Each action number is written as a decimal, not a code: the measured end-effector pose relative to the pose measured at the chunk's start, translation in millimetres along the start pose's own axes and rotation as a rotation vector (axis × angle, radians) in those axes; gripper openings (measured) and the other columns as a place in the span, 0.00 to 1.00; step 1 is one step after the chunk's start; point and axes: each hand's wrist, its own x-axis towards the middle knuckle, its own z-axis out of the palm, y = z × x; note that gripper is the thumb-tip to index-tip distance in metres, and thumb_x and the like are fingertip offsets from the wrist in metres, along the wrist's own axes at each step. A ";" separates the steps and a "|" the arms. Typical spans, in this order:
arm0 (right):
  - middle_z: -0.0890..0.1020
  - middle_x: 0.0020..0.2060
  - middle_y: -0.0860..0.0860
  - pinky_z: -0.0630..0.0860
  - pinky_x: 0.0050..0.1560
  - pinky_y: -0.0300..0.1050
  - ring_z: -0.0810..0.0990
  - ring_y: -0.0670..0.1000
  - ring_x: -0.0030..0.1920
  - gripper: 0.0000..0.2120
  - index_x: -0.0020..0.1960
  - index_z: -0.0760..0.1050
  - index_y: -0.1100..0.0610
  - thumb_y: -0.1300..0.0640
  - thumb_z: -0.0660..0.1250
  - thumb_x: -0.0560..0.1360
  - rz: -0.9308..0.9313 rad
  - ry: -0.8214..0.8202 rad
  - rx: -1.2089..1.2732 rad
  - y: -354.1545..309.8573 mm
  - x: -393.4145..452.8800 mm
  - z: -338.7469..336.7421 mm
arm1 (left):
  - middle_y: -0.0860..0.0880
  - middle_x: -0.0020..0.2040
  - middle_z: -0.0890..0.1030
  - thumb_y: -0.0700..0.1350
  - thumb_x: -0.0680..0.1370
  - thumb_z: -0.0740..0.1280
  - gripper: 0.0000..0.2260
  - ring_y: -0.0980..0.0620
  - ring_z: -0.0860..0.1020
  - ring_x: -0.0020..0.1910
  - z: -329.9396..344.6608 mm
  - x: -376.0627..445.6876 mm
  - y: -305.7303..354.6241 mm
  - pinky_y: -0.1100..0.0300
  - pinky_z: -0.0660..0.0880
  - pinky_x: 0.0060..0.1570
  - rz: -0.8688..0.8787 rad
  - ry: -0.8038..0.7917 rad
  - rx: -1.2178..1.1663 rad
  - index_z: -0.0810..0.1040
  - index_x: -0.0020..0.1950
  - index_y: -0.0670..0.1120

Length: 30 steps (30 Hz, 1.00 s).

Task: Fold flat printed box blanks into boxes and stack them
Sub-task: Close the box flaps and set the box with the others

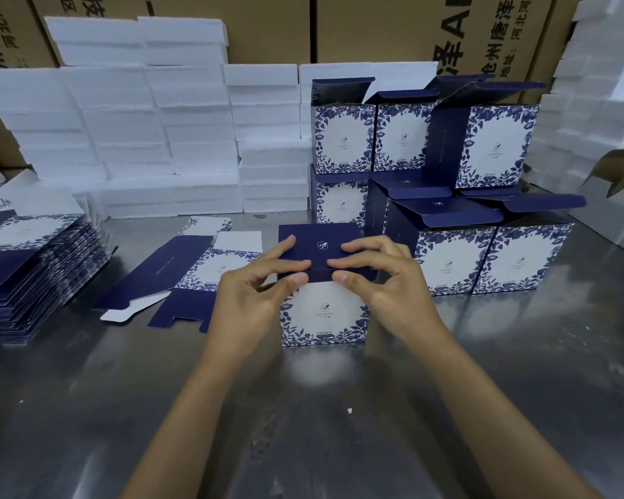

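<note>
Your left hand (258,282) and right hand (377,279) pinch the navy lid (319,246) of the box (325,318) mid-surface (303,408); its contents are hidden.

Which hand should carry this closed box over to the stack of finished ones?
Probably the right hand. Both hands hold the box at its lid, but the folded boxes stand on the right, while the left hand is nearer the flat blank.

Left hand (253,286) and right hand (379,279) pinch the box (323,311) lid (navy) on the table (303,408).
</note>
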 end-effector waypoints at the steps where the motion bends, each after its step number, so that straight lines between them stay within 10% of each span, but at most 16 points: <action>1: 0.81 0.54 0.45 0.63 0.62 0.28 0.70 0.46 0.62 0.10 0.48 0.85 0.46 0.61 0.77 0.72 -0.001 -0.001 -0.011 -0.1 1.0 0.0 | 0.51 0.67 0.79 0.38 0.74 0.74 0.08 0.63 0.76 0.65 0.1 0.8 0.4 0.62 0.76 0.57 -0.006 -0.009 0.012 0.86 0.50 0.49; 10: 0.84 0.58 0.44 0.70 0.69 0.40 0.74 0.47 0.68 0.14 0.55 0.84 0.50 0.67 0.72 0.76 0.016 -0.065 0.044 -1.0 -2.6 -21.4 | 0.56 0.68 0.78 0.39 0.76 0.73 0.11 0.66 0.73 0.67 -2.9 1.2 1.5 0.69 0.75 0.55 -0.012 -0.084 0.043 0.86 0.55 0.51; 16: 0.84 0.61 0.54 0.75 0.65 0.54 0.79 0.59 0.63 0.23 0.63 0.82 0.59 0.71 0.70 0.70 -0.354 0.083 -0.686 -1.7 -8.5 -4.8 | 0.57 0.73 0.71 0.41 0.76 0.74 0.15 0.70 0.67 0.70 18.9 15.8 -7.0 0.71 0.69 0.64 -0.007 0.003 0.140 0.82 0.59 0.57; 22: 0.51 0.82 0.56 0.52 0.79 0.49 0.49 0.56 0.82 0.36 0.83 0.48 0.58 0.60 0.60 0.79 -0.109 -0.130 -1.000 19.7 25.9 17.0 | 0.52 0.60 0.82 0.38 0.78 0.70 0.14 0.54 0.78 0.62 60.5 68.9 -27.9 0.51 0.75 0.65 -0.002 0.108 0.270 0.81 0.63 0.47; 30: 0.45 0.82 0.58 0.59 0.77 0.51 0.43 0.57 0.82 0.37 0.82 0.45 0.58 0.63 0.60 0.79 -0.001 -0.163 -0.989 53.6 96.1 19.7 | 0.41 0.65 0.80 0.39 0.78 0.71 0.17 0.48 0.79 0.62 79.6 146.5 -53.6 0.52 0.74 0.65 -0.083 0.074 0.310 0.79 0.67 0.44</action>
